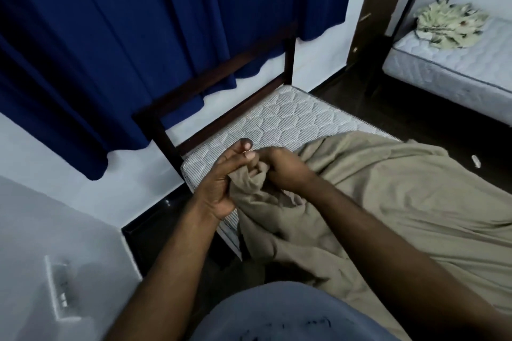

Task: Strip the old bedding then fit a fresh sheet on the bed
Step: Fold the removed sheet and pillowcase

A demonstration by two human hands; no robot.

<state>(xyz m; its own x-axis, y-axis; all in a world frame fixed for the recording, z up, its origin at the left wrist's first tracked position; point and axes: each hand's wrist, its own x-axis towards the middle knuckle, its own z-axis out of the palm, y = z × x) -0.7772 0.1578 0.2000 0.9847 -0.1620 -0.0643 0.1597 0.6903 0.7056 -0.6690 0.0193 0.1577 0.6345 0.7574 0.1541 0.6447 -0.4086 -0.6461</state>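
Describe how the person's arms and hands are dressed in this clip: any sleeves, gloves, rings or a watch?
Both forearms are bare up to the frame edge, no sleeves showing. The left hand and right hand wear no gloves, and no rings, watch or bands are visible. A light blue garment with faint dark markings covers the torso.

Both forearms extended forward; hands close together, left hand [221, 183] and right hand [285, 171] fingers curled, gripping
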